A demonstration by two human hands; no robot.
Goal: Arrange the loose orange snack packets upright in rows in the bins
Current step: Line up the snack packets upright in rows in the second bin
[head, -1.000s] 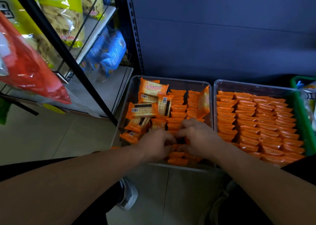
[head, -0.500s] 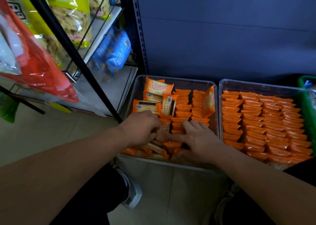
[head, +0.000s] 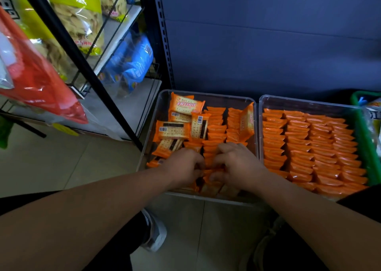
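Observation:
Two clear plastic bins stand on the floor. The left bin [head: 206, 95] holds upright rows of orange packets [head: 215, 129] in its middle and right, and several loose packets [head: 174, 129] lying flat on its left. The right bin [head: 309, 103] is filled with upright orange packets in neat rows. My left hand [head: 182, 166] and my right hand [head: 237, 163] sit side by side at the near end of the left bin. The fingers of both curl down into the packets there and grip them; what lies under the hands is hidden.
A black wire rack [head: 68, 44] with large yellow, blue and red snack bags stands to the left. A green basket [head: 369, 114] sits right of the right bin. A dark wall panel rises behind the bins. My shoes [head: 154, 231] are on the tiled floor.
Both hands have come together at the near middle of the left bin. The left hand moved right from the loose packets; the right hand's fingers went from spread flat to curled.

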